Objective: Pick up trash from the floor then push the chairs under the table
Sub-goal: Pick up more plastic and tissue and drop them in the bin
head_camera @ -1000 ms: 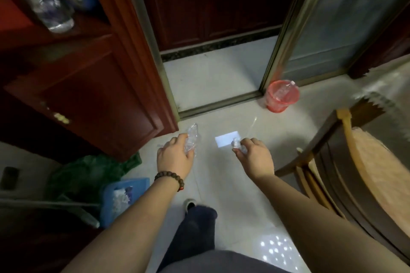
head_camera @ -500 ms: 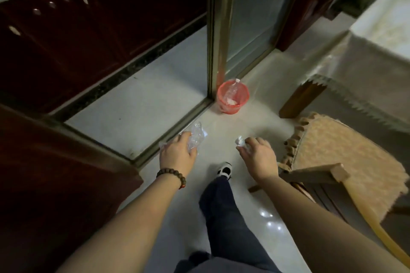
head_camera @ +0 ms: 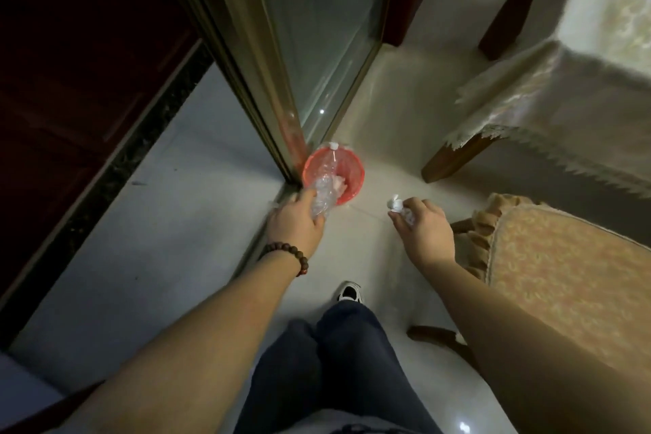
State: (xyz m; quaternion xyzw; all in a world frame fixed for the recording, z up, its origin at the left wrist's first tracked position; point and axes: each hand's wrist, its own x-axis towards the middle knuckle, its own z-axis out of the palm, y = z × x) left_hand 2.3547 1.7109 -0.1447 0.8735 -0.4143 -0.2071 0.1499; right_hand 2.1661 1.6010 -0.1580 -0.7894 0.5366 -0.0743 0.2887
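Observation:
My left hand (head_camera: pixel 296 225) grips a crumpled clear plastic wrapper (head_camera: pixel 321 199), held right at the near rim of a small red bin (head_camera: pixel 354 169). A clear plastic bottle (head_camera: pixel 330 160) with a white cap stands tilted inside that bin beside some pale trash. My right hand (head_camera: pixel 424 231) is closed on a small white crumpled scrap (head_camera: pixel 396 205), to the right of the bin and a little nearer to me. A chair with an orange cushion (head_camera: pixel 563 278) stands at my right, pulled out from the table (head_camera: pixel 581 106) with its lace-edged cloth.
A glass sliding door with a brass frame (head_camera: pixel 271 81) stands just left of the bin. Dark red cabinets (head_camera: pixel 70 63) line the far left. Table legs (head_camera: pixel 454 155) rise behind the bin. My leg and shoe (head_camera: pixel 348 292) are below on the pale tiles.
I have stepped toward the red bin, which now sits much closer. Both hands have come forward with their trash, the left one reaching the bin's rim.

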